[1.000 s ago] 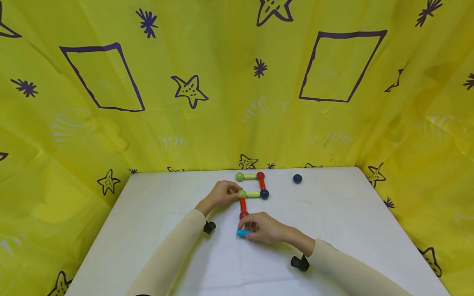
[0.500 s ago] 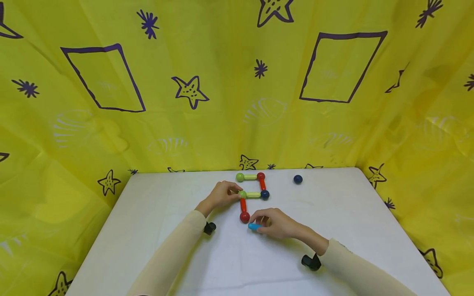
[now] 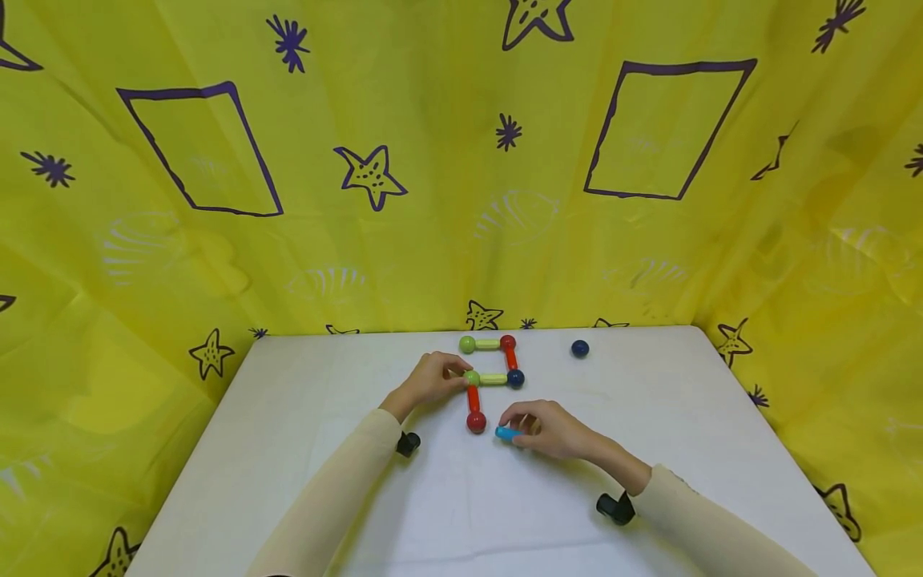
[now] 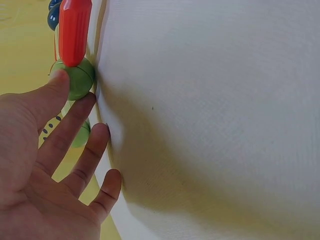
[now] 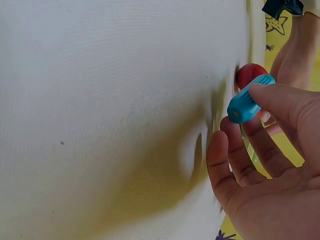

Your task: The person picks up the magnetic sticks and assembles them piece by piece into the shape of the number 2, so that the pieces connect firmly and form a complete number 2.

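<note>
In the head view, my left hand [image 3: 433,378] pinches the near green ball [image 3: 472,378] of a zigzag chain of magnetic rods and balls; the left wrist view shows thumb and fingers at the green ball [image 4: 81,82]. From it a red rod [image 3: 473,399] runs toward me to a red ball [image 3: 476,422]. A yellow-green rod [image 3: 493,379] joins it to a dark blue ball [image 3: 515,378]. My right hand [image 3: 554,431] pinches a short blue magnetic rod [image 3: 508,433] right of the red ball, apart from it. The right wrist view shows the blue rod's [image 5: 248,101] end.
Farther back, the chain goes on through another red rod [image 3: 511,357], a red ball [image 3: 508,342], a yellow-green rod [image 3: 488,344] and a green ball [image 3: 467,344]. One loose dark blue ball [image 3: 580,349] lies at the right. A yellow curtain [image 3: 433,256] surrounds the white table [image 3: 303,369].
My right hand has carried the blue rod away from near the red ball, to the right and slightly farther back. My left hand has stayed at the green ball.
</note>
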The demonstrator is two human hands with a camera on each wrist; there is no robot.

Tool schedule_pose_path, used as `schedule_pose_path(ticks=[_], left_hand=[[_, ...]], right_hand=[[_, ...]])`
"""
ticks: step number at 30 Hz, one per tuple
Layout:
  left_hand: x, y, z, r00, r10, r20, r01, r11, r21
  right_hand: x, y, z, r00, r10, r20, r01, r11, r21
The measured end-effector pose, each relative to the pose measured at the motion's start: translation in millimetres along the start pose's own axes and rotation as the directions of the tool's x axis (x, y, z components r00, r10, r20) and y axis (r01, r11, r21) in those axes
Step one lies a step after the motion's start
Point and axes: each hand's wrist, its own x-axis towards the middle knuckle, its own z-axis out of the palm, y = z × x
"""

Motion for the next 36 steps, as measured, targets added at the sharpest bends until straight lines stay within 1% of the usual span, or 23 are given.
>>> schedule_pose_path(ticks=[7, 13, 19, 25, 30, 36], left_hand=[[0.8, -0.9, -0.3, 1.000, -0.002, 0.002, 0.002, 1.000, 0.000], [0.8, -0.4, -0.5, 1.000, 0.004, -0.003, -0.004, 1.000, -0.006], [1.0, -1.5, -0.3, 1.000, 0.013, -0.005, -0.013, 1.000, -0.005], [2.1, -3.3, 0.7, 1.000, 0.000, -0.001, 0.000, 1.000, -0.009], [2.6, -4.0, 0.8, 1.000, 0.004, 0.000, -0.004, 1.000, -0.008], [2.2, -4.6, 0.1, 1.000, -0.004, 0.006, 0.004, 1.000, -0.005]], right_hand=[[6.3, 4.3, 0.2, 1.000, -0.020, -0.017, 0.019, 0.999, -0.033], [14.5, 9.0, 0.2, 0.999, -0.035, -0.030, 0.034, 0.999, -0.031], [21.2, 10.5, 0.1, 1.000, -0.018, -0.021, 0.017, 0.999, -0.042], [25.2, 8.7, -0.4, 1.000, -0.006, -0.008, 0.006, 0.998, -0.056], [26.9, 6.9, -0.3, 1.000, -0.001, -0.008, 0.000, 0.997, -0.082], [30.6, 6.6, 0.9, 1.000, -0.002, 0.005, 0.003, 0.995, -0.097]])
